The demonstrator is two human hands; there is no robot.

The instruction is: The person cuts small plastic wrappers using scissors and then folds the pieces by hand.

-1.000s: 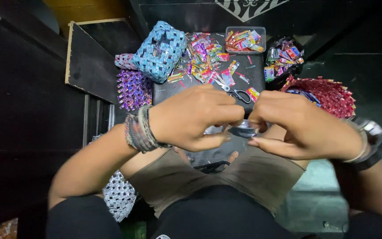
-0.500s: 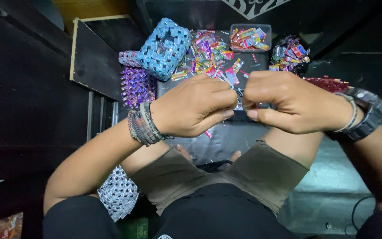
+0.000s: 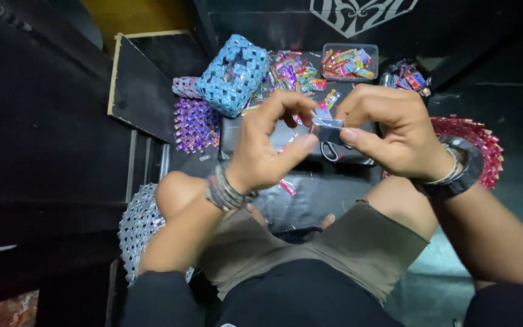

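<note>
My left hand (image 3: 270, 148) and my right hand (image 3: 385, 130) meet in front of me over my lap. Together they pinch a small silvery folded wrapper strip (image 3: 327, 123) between fingertips and thumbs. Beaded bracelets circle my left wrist, and a dark watch with thin bangles sits on my right wrist. Black-handled scissors (image 3: 331, 151) lie on the dark board (image 3: 316, 194) just under the hands. Loose colourful wrapper pieces (image 3: 292, 69) are scattered beyond my fingers.
A blue woven wrapper pouch (image 3: 232, 74) stands at the back, a purple woven panel (image 3: 195, 124) beside it. A clear box of wrappers (image 3: 349, 60) sits behind. A red woven piece (image 3: 476, 142) lies right, a silver woven piece (image 3: 137, 224) left of my knee.
Both hands have lifted and drawn slightly apart, fingers now spread around the small strip, which has come into view between them. The camera view shifted a little.
</note>
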